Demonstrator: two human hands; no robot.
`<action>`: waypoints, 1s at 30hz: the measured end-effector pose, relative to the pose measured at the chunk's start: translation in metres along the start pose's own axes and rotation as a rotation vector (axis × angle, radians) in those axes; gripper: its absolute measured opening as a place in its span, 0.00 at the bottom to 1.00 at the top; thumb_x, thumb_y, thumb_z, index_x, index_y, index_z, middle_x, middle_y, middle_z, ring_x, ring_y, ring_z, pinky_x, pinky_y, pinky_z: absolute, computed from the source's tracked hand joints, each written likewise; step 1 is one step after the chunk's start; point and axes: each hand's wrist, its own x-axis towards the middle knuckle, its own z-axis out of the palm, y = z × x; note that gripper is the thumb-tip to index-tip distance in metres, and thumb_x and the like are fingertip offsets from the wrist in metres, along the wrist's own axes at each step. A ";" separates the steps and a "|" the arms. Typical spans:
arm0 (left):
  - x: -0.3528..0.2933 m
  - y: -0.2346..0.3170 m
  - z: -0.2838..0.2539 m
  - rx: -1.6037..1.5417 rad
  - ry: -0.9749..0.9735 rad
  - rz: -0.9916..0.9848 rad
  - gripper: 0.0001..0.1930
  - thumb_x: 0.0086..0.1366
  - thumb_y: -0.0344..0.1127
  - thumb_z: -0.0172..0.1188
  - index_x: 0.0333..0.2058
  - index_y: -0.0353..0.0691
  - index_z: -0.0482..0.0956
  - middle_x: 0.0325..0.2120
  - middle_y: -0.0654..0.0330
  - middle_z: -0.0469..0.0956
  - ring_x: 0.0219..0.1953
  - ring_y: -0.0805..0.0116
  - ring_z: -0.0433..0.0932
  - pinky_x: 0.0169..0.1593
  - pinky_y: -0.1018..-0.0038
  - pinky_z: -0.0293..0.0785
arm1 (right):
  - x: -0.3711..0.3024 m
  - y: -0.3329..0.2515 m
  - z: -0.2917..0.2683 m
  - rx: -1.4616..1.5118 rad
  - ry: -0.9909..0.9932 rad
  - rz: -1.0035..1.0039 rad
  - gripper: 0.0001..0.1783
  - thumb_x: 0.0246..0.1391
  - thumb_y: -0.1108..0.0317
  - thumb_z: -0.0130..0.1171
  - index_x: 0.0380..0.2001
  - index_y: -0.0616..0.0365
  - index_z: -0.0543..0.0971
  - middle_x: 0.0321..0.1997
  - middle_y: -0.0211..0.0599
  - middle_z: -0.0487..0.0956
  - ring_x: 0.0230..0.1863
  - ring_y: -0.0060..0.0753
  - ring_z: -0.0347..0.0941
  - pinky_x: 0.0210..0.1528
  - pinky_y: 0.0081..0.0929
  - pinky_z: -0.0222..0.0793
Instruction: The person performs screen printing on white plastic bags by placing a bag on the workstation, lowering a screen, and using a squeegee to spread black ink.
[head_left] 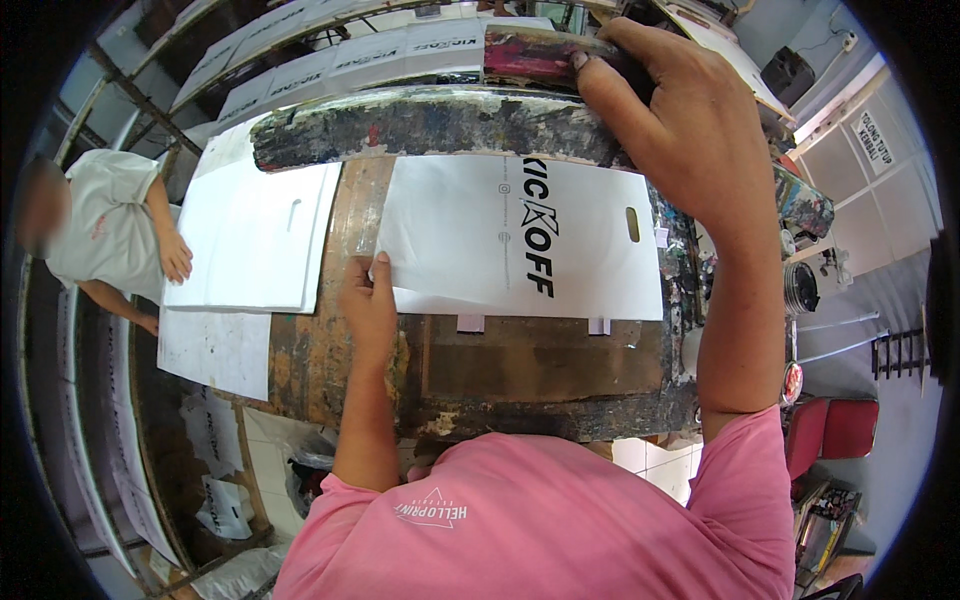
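White bag (525, 240) with black print lies flat on the stained table (310, 350). From my end, the left hand (372, 300) has its thumb on the bag's left edge, can't tell if the fingers pinch it. Beyond the bag I've got the right hand (692, 120) wrapped round a red-stained bar (535, 52), near an ink-crusted beam (430, 130). Left of the bag: white stack (245, 235), co-worker's hand (176, 258) at its edge.

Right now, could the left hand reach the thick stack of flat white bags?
Probably yes: only stained brown tabletop separates the left hand from that stack, though the hand touches a printed white bag.
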 end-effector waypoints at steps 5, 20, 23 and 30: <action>0.012 -0.005 -0.016 -0.105 0.044 -0.077 0.15 0.76 0.39 0.64 0.32 0.34 0.78 0.24 0.65 0.75 0.27 0.79 0.67 0.31 0.74 0.65 | 0.000 0.000 0.000 0.004 -0.018 0.003 0.27 0.64 0.48 0.59 0.50 0.62 0.86 0.41 0.58 0.85 0.43 0.61 0.83 0.50 0.46 0.77; 0.024 -0.049 -0.067 -0.093 0.124 -0.185 0.15 0.74 0.38 0.65 0.31 0.35 0.77 0.23 0.66 0.73 0.25 0.79 0.67 0.28 0.75 0.66 | 0.000 -0.003 -0.002 0.049 -0.038 0.035 0.26 0.64 0.50 0.59 0.49 0.64 0.85 0.42 0.58 0.85 0.43 0.61 0.82 0.51 0.45 0.75; 0.039 -0.053 -0.077 -0.059 0.092 -0.114 0.14 0.74 0.38 0.65 0.31 0.36 0.77 0.23 0.67 0.73 0.24 0.80 0.67 0.27 0.76 0.66 | 0.000 -0.005 -0.005 0.066 -0.083 0.089 0.26 0.64 0.50 0.59 0.50 0.64 0.85 0.43 0.59 0.85 0.44 0.62 0.82 0.51 0.45 0.75; 0.105 -0.081 -0.145 -0.291 0.136 -0.317 0.11 0.72 0.34 0.67 0.31 0.39 0.77 0.23 0.67 0.75 0.23 0.78 0.71 0.26 0.75 0.67 | 0.000 -0.005 0.002 -0.008 0.004 0.022 0.25 0.61 0.51 0.59 0.46 0.65 0.84 0.41 0.59 0.84 0.44 0.63 0.80 0.52 0.49 0.74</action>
